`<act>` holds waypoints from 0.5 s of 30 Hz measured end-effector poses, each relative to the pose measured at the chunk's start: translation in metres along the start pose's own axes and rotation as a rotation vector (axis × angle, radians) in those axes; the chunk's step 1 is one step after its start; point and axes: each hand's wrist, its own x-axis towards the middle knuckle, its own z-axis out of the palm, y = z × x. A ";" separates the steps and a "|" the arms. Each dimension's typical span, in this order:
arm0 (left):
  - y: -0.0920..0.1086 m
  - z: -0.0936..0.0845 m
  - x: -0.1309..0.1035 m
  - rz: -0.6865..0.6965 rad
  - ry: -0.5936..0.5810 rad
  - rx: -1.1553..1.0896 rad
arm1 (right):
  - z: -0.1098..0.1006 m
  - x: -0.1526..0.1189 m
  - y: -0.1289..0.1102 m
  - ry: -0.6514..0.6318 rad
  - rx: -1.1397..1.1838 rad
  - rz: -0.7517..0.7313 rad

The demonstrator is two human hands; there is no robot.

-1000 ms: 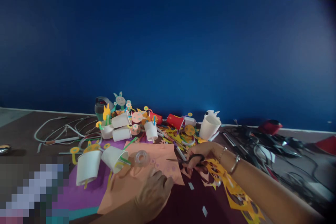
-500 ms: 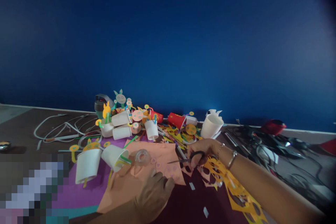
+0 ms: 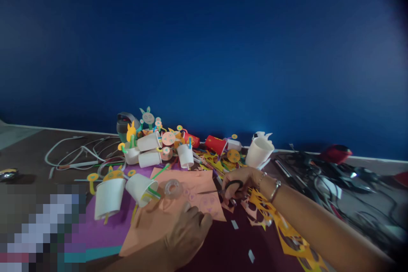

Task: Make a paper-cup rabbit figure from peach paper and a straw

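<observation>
My right hand (image 3: pixel 242 182) is closed round the dark handles of a pair of scissors (image 3: pixel 211 192). The blades point left over a peach paper sheet (image 3: pixel 149 225). Faint circles with small faces show on the sheet near the blades. My left hand (image 3: pixel 190 230) rests at the sheet's lower right part, its fingers curled and their tips partly hidden; what they hold, if anything, cannot be made out. A clear tape roll (image 3: pixel 172 188) lies on the sheet above the left hand. A white paper cup (image 3: pixel 142 189) with green straws lies tilted beside the tape.
A white cup with a yellow paper head (image 3: pixel 109 197) stands on purple paper (image 3: pixel 81 233). Behind are several decorated cups, red cups (image 3: pixel 216 144) and a large white cup (image 3: pixel 259 153). Yellow paper scraps (image 3: pixel 288 233) lie under my right forearm. Cables (image 3: pixel 360 212) cover the right side.
My right hand with the scissors has shifted slightly left, bringing the blades further over the peach sheet. My left hand stays in nearly the same place. The view has turned slightly.
</observation>
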 end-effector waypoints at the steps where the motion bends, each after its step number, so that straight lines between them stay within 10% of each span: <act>1: 0.000 0.000 0.000 0.002 0.009 0.002 | 0.000 0.000 0.000 0.001 -0.002 -0.004; 15: 0.001 0.005 -0.003 0.043 0.077 -0.016 | -0.022 0.019 -0.007 -0.048 -0.050 0.021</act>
